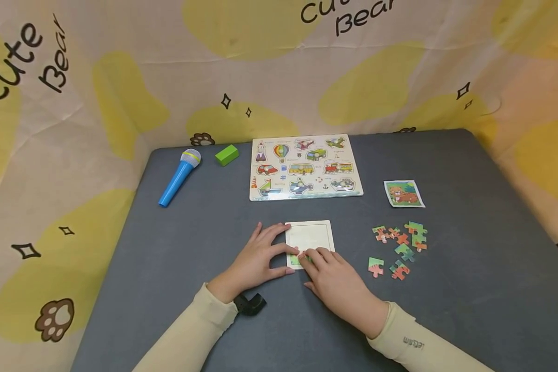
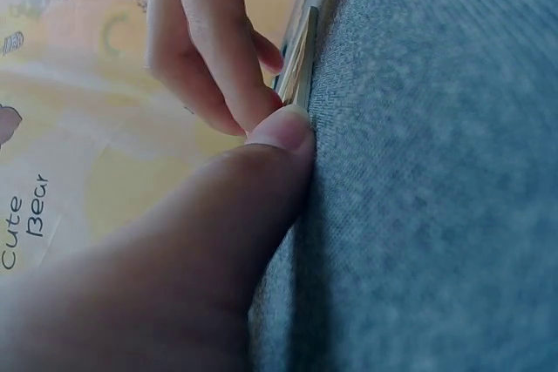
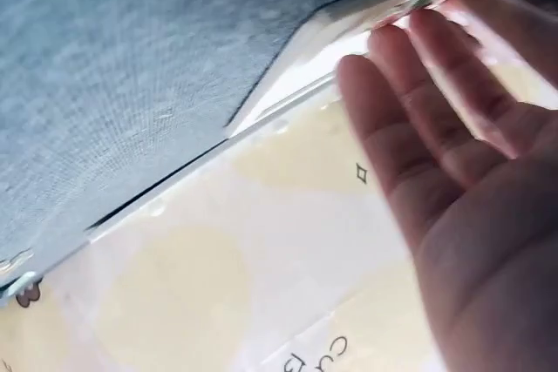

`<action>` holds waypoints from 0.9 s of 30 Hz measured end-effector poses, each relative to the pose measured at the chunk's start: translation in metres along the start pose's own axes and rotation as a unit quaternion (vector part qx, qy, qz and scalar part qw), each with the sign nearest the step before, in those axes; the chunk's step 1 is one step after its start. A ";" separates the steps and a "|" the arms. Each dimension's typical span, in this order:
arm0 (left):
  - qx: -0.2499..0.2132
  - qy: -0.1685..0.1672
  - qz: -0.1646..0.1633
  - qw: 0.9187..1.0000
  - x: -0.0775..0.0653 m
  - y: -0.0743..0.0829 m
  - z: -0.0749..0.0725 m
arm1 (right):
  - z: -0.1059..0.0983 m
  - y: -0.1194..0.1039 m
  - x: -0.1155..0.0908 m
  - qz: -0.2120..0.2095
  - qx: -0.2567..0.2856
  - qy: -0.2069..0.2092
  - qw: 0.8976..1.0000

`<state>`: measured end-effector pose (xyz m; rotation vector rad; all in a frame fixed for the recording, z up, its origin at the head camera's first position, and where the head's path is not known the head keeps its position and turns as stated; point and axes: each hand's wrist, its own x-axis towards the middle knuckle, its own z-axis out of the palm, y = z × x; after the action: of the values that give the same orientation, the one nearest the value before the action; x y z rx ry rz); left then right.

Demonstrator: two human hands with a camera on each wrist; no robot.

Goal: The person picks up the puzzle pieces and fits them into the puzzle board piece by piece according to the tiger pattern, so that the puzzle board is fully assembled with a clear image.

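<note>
A small white puzzle tray [image 1: 309, 235] lies on the table before me, with green puzzle pieces [image 1: 294, 261] along its near edge. My left hand [image 1: 260, 258] spreads over the tray's left side. Its thumb touches the near left corner, one finger reaches the far left corner, and the index finger lies over the pieces. From the right, my right hand [image 1: 337, 284] presses its fingertips onto the same pieces and partly hides them. The right wrist view shows these fingers [image 3: 392, 84] nearly straight against the tray [image 3: 327, 41].
Loose jigsaw pieces [image 1: 402, 238] lie right of the tray, below a bear picture card [image 1: 404, 194]. Behind stands a vehicle puzzle board [image 1: 285, 194], flat on the table. A green block [image 1: 227, 155] and a blue toy microphone [image 1: 176, 182] lie at the back left.
</note>
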<state>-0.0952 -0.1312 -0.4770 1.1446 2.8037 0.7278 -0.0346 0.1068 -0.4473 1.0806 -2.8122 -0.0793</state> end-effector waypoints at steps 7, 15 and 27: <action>-0.001 0.009 0.006 1.000 -0.001 0.001 0.000 | -0.003 0.005 -0.001 0.013 0.082 0.008 0.997; -0.016 0.010 0.012 1.000 -0.001 0.002 -0.001 | -0.020 0.035 -0.008 0.078 0.135 0.043 0.987; -0.038 0.022 0.029 0.999 -0.001 0.001 -0.004 | -0.036 0.129 -0.036 0.221 0.108 -0.021 0.969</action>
<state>-0.0941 -0.1328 -0.4733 1.2161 2.7622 0.8665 -0.0885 0.2267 -0.4034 0.4615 -3.0788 0.2556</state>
